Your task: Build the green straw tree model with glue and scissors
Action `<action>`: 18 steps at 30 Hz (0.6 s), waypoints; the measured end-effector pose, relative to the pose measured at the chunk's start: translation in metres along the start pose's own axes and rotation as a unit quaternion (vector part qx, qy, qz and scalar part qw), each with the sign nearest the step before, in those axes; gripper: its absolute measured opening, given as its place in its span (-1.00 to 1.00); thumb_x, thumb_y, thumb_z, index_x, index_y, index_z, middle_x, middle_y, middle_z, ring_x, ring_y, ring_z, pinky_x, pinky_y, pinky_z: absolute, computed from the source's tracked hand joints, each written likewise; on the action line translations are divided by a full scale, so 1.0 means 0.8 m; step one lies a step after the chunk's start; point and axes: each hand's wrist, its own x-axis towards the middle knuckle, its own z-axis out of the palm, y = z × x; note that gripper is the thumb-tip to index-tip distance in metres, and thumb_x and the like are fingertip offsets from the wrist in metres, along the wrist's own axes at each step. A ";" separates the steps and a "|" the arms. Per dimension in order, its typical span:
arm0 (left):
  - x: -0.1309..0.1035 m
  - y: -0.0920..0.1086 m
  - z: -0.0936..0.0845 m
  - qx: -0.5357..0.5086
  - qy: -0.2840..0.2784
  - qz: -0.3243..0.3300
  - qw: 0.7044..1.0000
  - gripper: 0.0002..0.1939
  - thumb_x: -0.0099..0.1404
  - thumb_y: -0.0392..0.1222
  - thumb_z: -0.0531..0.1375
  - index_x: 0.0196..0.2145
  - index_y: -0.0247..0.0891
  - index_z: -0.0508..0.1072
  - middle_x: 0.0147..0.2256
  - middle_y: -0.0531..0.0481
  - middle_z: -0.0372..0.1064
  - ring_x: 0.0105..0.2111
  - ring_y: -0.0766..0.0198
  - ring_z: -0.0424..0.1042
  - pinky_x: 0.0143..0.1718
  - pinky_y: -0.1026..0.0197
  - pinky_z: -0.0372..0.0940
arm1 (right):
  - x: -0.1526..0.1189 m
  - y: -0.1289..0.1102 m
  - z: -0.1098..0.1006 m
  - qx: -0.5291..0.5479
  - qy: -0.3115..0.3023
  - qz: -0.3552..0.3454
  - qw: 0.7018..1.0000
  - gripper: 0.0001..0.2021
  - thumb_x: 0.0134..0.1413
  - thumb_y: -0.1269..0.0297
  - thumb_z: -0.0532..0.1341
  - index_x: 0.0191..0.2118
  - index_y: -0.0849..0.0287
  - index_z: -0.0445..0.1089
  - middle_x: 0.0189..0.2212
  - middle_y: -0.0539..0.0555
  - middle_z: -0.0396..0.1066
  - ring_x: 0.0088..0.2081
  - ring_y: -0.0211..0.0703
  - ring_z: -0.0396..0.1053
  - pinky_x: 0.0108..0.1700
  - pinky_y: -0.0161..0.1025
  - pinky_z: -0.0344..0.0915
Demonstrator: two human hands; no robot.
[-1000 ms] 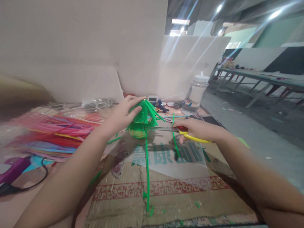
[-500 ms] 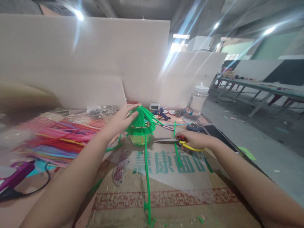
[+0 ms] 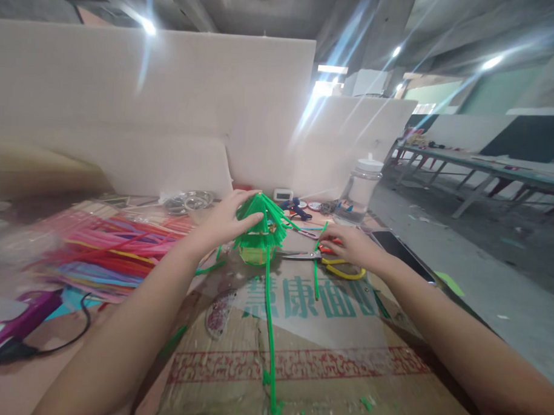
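My left hand (image 3: pixel 233 221) is closed around the upper left side of a green cone-shaped roof made of pipe cleaners (image 3: pixel 258 216). Below the roof is a pale yellow-green round base (image 3: pixel 256 255). From it a long green pipe cleaner (image 3: pixel 269 328) runs down over the cardboard toward me. My right hand (image 3: pixel 352 243) pinches the upper part of a short green pipe cleaner (image 3: pixel 317 281). Scissors (image 3: pixel 342 270) with red and yellow handles lie under that hand, blades pointing at the base; the fingers partly hide the red handle.
Printed cardboard (image 3: pixel 298 384) covers the work surface, with green scraps on it. Bundled coloured pipe cleaners (image 3: pixel 130 245) and a purple glue gun (image 3: pixel 22 329) lie left. A water bottle (image 3: pixel 359 189), a phone (image 3: pixel 402 254) and a small digital clock (image 3: pixel 283 194) stand or lie beyond.
My right hand has let go of the scissors, which now rest on the cardboard, and has closed on the short green pipe cleaner, tilting it. The left hand stays on the roof.
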 end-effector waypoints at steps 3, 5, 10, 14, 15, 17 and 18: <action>0.000 -0.001 -0.001 0.010 -0.012 0.006 1.000 -0.40 0.29 0.03 0.12 0.21 -0.29 0.23 0.16 -0.17 0.25 0.19 0.06 0.24 0.25 0.00 0.10 | 0.007 -0.035 -0.003 0.031 0.094 -0.036 0.994 -0.83 0.22 0.27 0.13 -0.24 0.18 0.45 -0.26 0.12 0.51 -0.22 -0.11 0.40 -0.15 -0.20 0.26; 0.000 -0.001 -0.002 0.016 -0.019 0.009 1.000 -0.38 0.28 0.01 0.12 0.23 -0.30 0.22 0.17 -0.18 0.23 0.20 0.05 0.23 0.25 0.01 0.10 | 0.018 -0.059 -0.005 0.051 0.124 -0.065 0.989 -0.84 0.24 0.28 0.13 -0.24 0.18 0.44 -0.27 0.12 0.51 -0.22 -0.12 0.40 -0.16 -0.21 0.26; -0.001 0.002 -0.003 0.025 -0.027 0.006 0.999 -0.35 0.27 0.05 0.14 0.24 -0.25 0.19 0.16 -0.17 0.25 0.18 0.01 0.24 0.22 -0.04 0.14 | 0.059 -0.103 -0.007 0.086 0.181 -0.115 0.973 -0.90 0.22 0.33 0.17 -0.25 0.18 0.43 -0.33 0.07 0.48 -0.30 -0.19 0.38 -0.22 -0.24 0.25; -0.002 0.003 -0.004 0.036 -0.035 0.019 0.999 -0.33 0.25 0.00 0.17 0.25 -0.26 0.17 0.18 -0.20 0.22 0.20 0.02 0.21 0.23 -0.03 0.12 | 0.080 -0.121 0.003 0.086 0.223 -0.150 0.959 -0.88 0.22 0.34 0.18 -0.29 0.18 0.46 -0.33 0.08 0.42 -0.28 -0.17 0.38 -0.20 -0.23 0.28; -0.002 0.002 -0.003 0.039 -0.035 0.022 0.998 -0.33 0.24 0.00 0.17 0.25 -0.26 0.17 0.18 -0.20 0.21 0.20 0.02 0.21 0.23 -0.02 0.12 | 0.082 -0.123 0.007 0.075 0.237 -0.151 0.957 -0.87 0.22 0.34 0.17 -0.28 0.17 0.47 -0.31 0.10 0.42 -0.26 -0.16 0.39 -0.19 -0.22 0.29; -0.002 0.000 -0.002 0.047 -0.034 0.026 0.998 -0.33 0.24 0.00 0.18 0.25 -0.24 0.16 0.18 -0.18 0.21 0.20 0.03 0.21 0.22 -0.02 0.13 | 0.083 -0.123 0.016 0.047 0.260 -0.151 0.953 -0.85 0.22 0.35 0.16 -0.26 0.17 0.50 -0.28 0.13 0.43 -0.24 -0.13 0.40 -0.17 -0.19 0.31; -0.001 -0.001 -0.001 0.051 -0.031 0.031 0.998 -0.33 0.24 0.01 0.18 0.25 -0.22 0.15 0.18 -0.18 0.21 0.20 0.03 0.21 0.22 -0.03 0.13 | 0.083 -0.122 0.019 0.032 0.266 -0.152 0.951 -0.83 0.23 0.36 0.15 -0.25 0.17 0.51 -0.28 0.13 0.43 -0.24 -0.12 0.40 -0.18 -0.18 0.32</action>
